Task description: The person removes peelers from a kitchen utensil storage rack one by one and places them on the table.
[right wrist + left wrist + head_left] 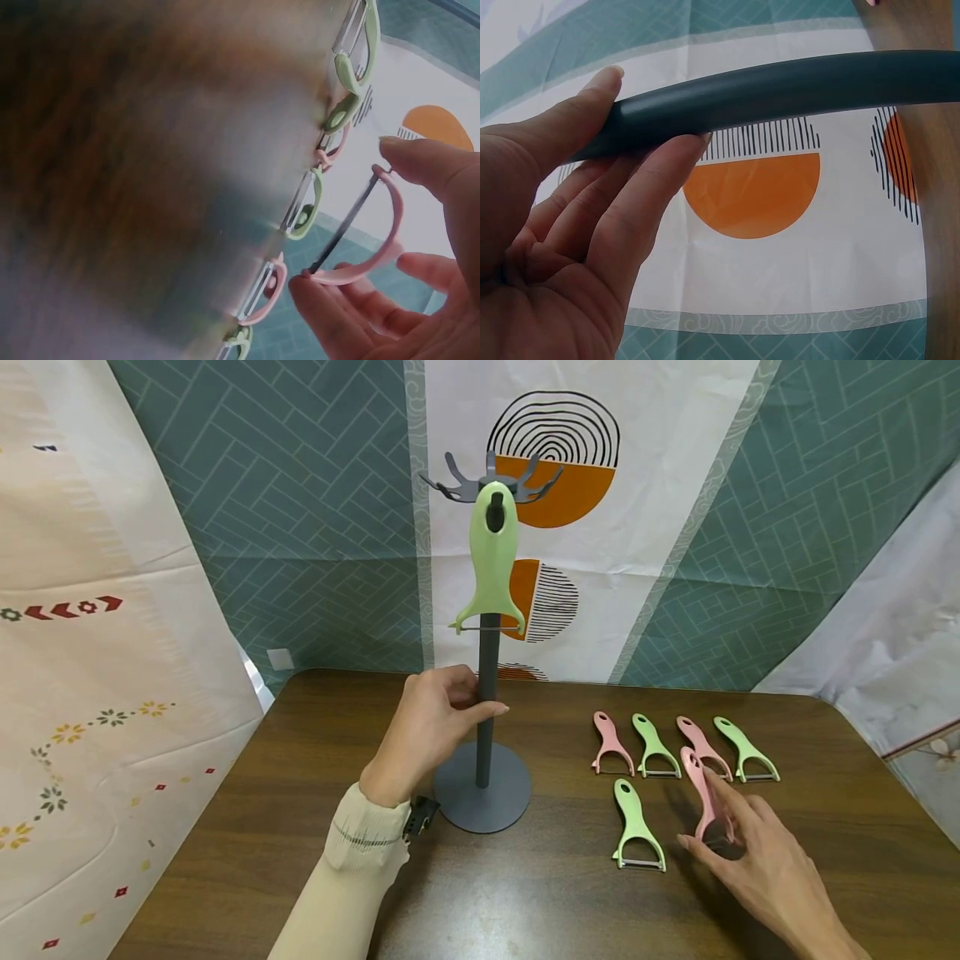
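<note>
A dark grey rack with a round base and curved hooks stands on the table; my left hand point(431, 718) grips its pole point(487, 672) between thumb and fingers, also seen close up in the left wrist view. From the front hook hangs a green peeler point(492, 560), blade down. At the right, my right hand point(776, 860) holds a pink peeler point(703, 797) by its blade end, handle pointing up and away. In the right wrist view, thumb and fingers are at the two sides of that peeler's curved head point(394, 232).
A green peeler point(632, 814) lies left of my right hand. Behind it is a row of peelers: pink point(611, 739), green point(652, 742), pink point(697, 737), green point(741, 743). A patterned cloth point(337, 527) hangs behind the wooden table point(300, 777).
</note>
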Demonstrator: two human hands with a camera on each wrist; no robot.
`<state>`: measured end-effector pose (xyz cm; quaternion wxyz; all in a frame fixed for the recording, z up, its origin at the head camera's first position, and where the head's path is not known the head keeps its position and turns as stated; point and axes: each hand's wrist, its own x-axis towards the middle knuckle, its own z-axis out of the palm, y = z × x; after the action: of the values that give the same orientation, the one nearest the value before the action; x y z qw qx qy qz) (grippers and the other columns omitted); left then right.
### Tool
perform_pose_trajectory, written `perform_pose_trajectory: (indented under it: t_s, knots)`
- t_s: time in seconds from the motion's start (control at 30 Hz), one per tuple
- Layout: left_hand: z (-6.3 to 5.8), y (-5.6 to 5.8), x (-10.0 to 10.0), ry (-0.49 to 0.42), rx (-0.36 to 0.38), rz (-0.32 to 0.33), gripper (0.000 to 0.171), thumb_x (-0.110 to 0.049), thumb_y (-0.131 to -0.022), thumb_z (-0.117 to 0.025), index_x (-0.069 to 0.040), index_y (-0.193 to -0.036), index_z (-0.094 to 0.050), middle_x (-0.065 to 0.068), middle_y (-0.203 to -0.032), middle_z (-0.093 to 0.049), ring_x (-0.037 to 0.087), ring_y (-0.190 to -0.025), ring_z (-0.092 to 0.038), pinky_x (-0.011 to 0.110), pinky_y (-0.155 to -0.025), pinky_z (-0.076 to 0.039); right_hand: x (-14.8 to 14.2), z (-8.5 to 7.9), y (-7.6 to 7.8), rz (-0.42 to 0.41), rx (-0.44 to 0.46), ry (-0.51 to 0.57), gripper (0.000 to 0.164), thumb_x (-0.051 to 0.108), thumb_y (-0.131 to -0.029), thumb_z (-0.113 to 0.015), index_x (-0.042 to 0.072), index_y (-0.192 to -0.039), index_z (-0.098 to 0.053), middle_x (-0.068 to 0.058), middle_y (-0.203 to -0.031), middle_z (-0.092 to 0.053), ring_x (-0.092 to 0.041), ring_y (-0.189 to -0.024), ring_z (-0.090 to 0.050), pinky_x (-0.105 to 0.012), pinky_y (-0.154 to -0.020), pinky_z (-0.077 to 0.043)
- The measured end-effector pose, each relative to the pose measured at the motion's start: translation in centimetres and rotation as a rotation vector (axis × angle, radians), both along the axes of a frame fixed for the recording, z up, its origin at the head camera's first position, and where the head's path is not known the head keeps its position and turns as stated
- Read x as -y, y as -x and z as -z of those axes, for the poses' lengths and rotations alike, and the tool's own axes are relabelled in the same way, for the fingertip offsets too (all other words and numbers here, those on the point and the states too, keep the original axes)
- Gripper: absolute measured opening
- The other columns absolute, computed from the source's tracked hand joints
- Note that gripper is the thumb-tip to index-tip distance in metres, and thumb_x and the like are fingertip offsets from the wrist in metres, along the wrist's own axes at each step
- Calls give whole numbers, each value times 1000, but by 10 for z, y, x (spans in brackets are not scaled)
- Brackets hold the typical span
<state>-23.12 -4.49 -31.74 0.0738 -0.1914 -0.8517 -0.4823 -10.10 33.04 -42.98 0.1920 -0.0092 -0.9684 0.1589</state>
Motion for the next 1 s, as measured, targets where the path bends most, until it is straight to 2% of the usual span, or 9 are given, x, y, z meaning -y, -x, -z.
perform_pose_trajectory:
  t_s: [0.13,0.33,0.53,0.73,0.83,1.0]
  knots:
    - [0,0,0,0,-4,3,19,-27,-85,-85,-15,-86,-71,-3,-82,-77,13,-78,-75,32,-65,-56,0,1,-2,16,84,-5,92,54,-79,-84,31,-157,-39,-3,-89,-48,-11,-69,-42,-33,-56,-30]
    - [0,0,0,-4,-7,2,19,-27,-85,-85,-15,-85,-71,-2,-82,-76,13,-75,-73,32,-64,-56,-2,1,-3,30,192,-29,94,62,-81,-78,25,-158,-37,-7,-99,-56,-19,-74,-51,-38,-55,-38]
    - [0,0,0,1,-10,1,19,-27,-85,-85,-14,-86,-71,-2,-83,-77,10,-76,-73,32,-64,-56,-2,3,-2,0,189,-55,88,62,-80,-79,21,-151,-48,-7,-103,-63,-21,-81,-60,-47,-59,-48]
    - [0,0,0,8,-15,2,19,-27,-85,-85,-14,-85,-71,-2,-82,-77,10,-76,-74,32,-64,-55,-2,6,-3,-8,207,-78,83,61,-79,-80,22,-147,-54,-4,-102,-63,-19,-79,-60,-47,-56,-48]
    - [0,0,0,12,-15,1,19,-27,-85,-85,-15,-85,-71,-2,-82,-77,10,-76,-74,32,-64,-56,-2,6,-3,-7,214,-93,81,60,-79,-81,21,-145,-55,-7,-106,-64,-25,-81,-64,-54,-57,-49]
    - [0,0,0,14,-11,0,19,-28,-85,-85,-15,-86,-71,-3,-81,-77,12,-76,-74,32,-64,-56,-1,6,-3,5,235,-107,81,64,-79,-79,19,-143,-57,-10,-111,-65,-29,-83,-66,-58,-57,-49]
